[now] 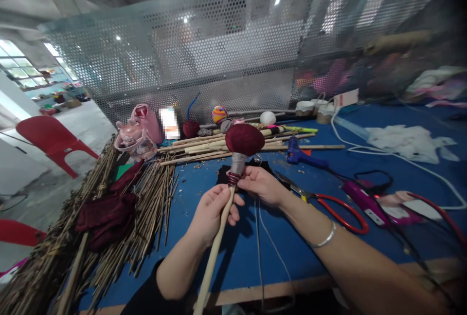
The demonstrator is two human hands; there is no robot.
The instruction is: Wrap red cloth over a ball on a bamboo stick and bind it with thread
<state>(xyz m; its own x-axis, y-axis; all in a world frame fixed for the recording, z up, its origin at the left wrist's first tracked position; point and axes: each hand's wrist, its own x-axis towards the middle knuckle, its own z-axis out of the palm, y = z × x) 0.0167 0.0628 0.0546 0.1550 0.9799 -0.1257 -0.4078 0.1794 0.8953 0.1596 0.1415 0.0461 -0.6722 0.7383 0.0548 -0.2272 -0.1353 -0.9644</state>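
A pale wooden stick (216, 251) leans up from the table's front edge, topped by a dark red cloth-covered ball (244, 139). Grey thread (238, 163) is wound around the neck under the ball, with coils of dark red cord (233, 178) just below. My left hand (213, 210) is closed around the stick under these coils. At the neck, my right hand (260, 184) pinches at the coils, its fingertips against the cord; exactly which strand it grips is partly hidden. Loose thin grey strands (258, 242) hang beneath the right hand.
Bundled twigs (146, 217) and dark red cloth (105, 217) lie at left. Behind are pale sticks (204, 147) and a pink basket (136, 147). Scissors with red handles (343, 213), a blue glue gun (302, 154) and a purple tool (365, 203) lie at right.
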